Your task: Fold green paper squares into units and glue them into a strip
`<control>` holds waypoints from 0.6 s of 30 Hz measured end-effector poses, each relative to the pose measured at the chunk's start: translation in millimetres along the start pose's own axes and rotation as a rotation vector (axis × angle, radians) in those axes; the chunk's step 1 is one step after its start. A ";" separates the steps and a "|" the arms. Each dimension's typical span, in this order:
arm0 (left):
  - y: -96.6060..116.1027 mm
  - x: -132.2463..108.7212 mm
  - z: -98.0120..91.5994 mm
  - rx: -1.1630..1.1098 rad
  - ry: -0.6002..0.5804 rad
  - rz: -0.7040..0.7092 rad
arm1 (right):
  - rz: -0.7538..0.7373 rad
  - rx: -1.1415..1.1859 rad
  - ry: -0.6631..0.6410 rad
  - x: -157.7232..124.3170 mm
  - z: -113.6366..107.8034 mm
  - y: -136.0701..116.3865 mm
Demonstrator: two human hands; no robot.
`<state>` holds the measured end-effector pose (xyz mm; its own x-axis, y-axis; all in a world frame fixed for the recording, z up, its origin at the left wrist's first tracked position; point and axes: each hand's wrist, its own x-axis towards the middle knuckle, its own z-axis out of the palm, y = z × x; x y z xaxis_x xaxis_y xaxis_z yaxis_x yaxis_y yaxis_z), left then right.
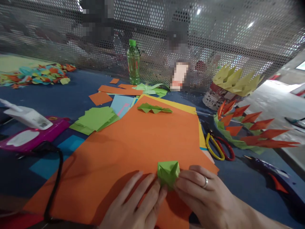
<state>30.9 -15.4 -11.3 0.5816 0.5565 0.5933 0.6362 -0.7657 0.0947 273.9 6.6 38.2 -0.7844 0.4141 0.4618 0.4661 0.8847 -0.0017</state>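
A small green folded paper (168, 172) lies on a large orange sheet (152, 143), with creased flaps facing up. My left hand (137, 202) has its thumb and index finger at the paper's lower left edge, while its other fingers rest stretched over the orange sheet. Pinched at the right edge of the same paper is my right hand (202, 190), which wears a ring; its fingertips are partly hidden. Farther up the orange sheet sits a row of green folded pieces (154, 108).
Left are green paper squares (94, 120) and a purple power strip (33, 135) with a black cord. Scissors (219, 147), a glue gun (271, 175), an orange-green paper crown (250, 127) and a yellow crown (235, 81) stand right. A green bottle (133, 63) stands behind.
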 end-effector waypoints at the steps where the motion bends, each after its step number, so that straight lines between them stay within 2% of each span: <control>1: -0.3 1.0 -1.0 0.005 0.008 0.006 | 0.005 -0.008 -0.004 -0.1 0.3 -0.3; 13: -2.8 -4.1 -5.9 0.029 0.048 0.044 | -0.010 -0.007 0.022 -2.1 2.1 -0.2; 18: 0.7 -1.5 0.0 0.105 0.061 0.069 | -0.017 -0.003 0.033 1.3 0.2 -1.1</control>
<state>30.4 -16.8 -12.2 0.5962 0.4803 0.6434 0.6469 -0.7620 -0.0306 272.2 6.2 38.6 -0.7780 0.3921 0.4909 0.4545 0.8907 0.0088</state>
